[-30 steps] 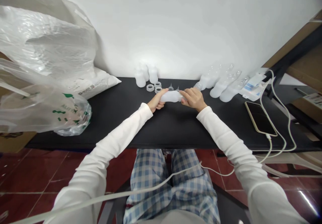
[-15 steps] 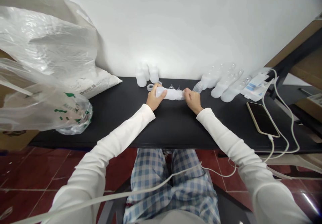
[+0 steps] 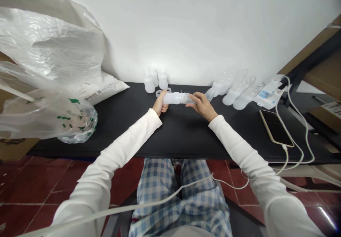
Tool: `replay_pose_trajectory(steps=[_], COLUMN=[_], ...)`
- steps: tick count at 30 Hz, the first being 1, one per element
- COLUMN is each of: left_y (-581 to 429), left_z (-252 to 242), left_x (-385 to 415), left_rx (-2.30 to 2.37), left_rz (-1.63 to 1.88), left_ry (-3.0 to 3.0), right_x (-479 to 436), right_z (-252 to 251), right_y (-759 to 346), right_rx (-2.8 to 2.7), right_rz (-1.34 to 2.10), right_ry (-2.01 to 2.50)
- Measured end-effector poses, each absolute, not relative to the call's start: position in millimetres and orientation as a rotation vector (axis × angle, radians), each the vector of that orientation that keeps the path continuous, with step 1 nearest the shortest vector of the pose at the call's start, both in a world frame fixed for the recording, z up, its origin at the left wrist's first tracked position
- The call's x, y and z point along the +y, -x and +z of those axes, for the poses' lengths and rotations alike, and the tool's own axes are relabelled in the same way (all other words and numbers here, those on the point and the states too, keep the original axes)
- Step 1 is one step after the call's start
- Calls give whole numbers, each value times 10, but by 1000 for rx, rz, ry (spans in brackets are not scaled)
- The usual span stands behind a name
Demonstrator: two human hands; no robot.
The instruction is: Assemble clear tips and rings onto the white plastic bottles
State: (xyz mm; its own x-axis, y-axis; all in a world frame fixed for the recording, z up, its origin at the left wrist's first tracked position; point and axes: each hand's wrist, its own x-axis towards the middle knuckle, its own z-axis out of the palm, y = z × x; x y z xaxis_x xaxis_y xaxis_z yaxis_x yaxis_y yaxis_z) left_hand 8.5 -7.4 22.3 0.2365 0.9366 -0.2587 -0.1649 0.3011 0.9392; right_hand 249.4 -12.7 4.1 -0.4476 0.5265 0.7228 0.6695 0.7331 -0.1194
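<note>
A white translucent plastic bottle (image 3: 176, 98) lies sideways between my hands, just above the black table (image 3: 183, 130). My left hand (image 3: 160, 105) is wrapped round its left end. The fingers of my right hand (image 3: 201, 105) are pinched on its right end, where the neck and a clear top part sit. Behind the bottle, loose white rings (image 3: 159, 93) and small clear teats lie on the table, partly hidden by my hands.
Three upright white bottles (image 3: 155, 79) stand at the wall. A row of capped bottles (image 3: 236, 89) lies at the back right, beside a white packet (image 3: 268, 92) and a phone (image 3: 275, 127) on a white cable. Large plastic bags (image 3: 45, 81) fill the left.
The bottle has shifted slightly left and up between my hands. My right hand's fingers have moved round the neck end, and my left hand has turned on the base.
</note>
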Motion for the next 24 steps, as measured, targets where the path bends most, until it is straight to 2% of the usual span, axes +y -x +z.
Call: replay_pose_trajectory(steps=[4, 10, 24], left_y=[-29, 22, -129], left_z=[224, 232, 20], left_x=[-50, -11, -33], left_rx=[1033, 1057, 992], left_rz=[1150, 1478, 1497], left_ry=[-852, -781, -1039], right_x=[-126, -65, -7], right_z=[125, 232, 110], right_y=[-2577, -2970, -2965], right_rx=[-2128, -1785, -1801], right_rz=[-110, -335, -353], right_ry=[1040, 1209, 1587])
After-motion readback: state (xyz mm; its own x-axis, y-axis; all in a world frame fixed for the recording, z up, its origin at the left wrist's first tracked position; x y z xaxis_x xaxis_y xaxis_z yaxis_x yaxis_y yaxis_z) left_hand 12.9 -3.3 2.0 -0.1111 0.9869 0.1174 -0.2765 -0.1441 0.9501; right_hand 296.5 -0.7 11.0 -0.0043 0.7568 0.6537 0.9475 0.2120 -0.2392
